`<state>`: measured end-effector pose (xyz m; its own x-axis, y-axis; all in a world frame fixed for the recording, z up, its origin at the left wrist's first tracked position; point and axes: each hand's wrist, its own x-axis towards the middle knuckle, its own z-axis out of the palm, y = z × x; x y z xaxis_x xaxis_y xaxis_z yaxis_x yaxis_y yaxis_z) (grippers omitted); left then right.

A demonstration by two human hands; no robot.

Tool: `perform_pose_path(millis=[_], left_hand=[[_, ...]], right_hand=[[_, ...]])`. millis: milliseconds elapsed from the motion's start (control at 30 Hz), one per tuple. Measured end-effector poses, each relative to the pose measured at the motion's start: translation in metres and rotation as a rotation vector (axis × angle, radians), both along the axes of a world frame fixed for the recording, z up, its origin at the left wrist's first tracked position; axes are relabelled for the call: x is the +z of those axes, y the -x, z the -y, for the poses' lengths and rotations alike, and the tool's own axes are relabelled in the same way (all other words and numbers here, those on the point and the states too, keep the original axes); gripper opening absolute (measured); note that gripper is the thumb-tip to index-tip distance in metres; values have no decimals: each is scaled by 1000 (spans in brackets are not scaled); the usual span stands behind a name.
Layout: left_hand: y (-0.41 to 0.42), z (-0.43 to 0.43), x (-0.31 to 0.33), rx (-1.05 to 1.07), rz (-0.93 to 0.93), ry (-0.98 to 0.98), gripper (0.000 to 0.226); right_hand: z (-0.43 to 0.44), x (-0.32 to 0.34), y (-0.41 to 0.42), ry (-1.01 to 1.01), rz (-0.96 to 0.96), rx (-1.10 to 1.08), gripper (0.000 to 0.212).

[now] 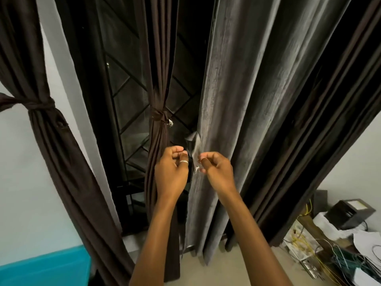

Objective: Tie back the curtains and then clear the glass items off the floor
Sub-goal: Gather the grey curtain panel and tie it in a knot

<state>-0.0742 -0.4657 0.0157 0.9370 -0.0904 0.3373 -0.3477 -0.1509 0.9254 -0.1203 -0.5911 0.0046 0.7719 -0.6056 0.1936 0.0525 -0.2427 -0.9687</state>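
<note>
Both hands, the left hand (171, 172) and the right hand (219, 170), curl their fingers at the loose grey curtain's (237, 120) edge, each apparently pinching a thin tie (196, 168) (frayed end showing). The risk is a slack knot, letting the heavy folds slip free. No glass items are in view.

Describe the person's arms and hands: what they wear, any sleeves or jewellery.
Both arms are bare as far as the frame shows, with no sleeve in view. The left hand wears a plain silver ring, seemingly on the thumb. The right hand shows no ring. No watch, bracelet or glove is visible.
</note>
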Motion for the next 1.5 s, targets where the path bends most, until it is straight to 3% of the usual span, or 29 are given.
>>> perform_pose_path(millis=[300,533,733,900,1000,1300,1400,1500], left_hand=[[1,32,-35,-1,-143,-45,13],[-6,71,-32,58,-174,-16,16],[-4,88,-37,135,-203,47,8],[6,90,-42,202,-239,70,8],[12,87,-45,256,-234,66,13],[23,101,-26,414,-31,-76,29],[28,109,-20,465,-47,-142,47],[36,117,-13,500,-88,-155,43]], right_hand=[[27,-49,2,-3,-64,-11,10],[64,-23,-39,117,-41,58,9],[83,1,-104,284,-116,156,36],[87,5,-132,407,-87,180,17],[85,-1,-125,415,-61,194,27],[56,-42,-51,417,158,241,18],[55,-49,-32,432,197,197,16],[62,-47,-17,345,252,213,26]])
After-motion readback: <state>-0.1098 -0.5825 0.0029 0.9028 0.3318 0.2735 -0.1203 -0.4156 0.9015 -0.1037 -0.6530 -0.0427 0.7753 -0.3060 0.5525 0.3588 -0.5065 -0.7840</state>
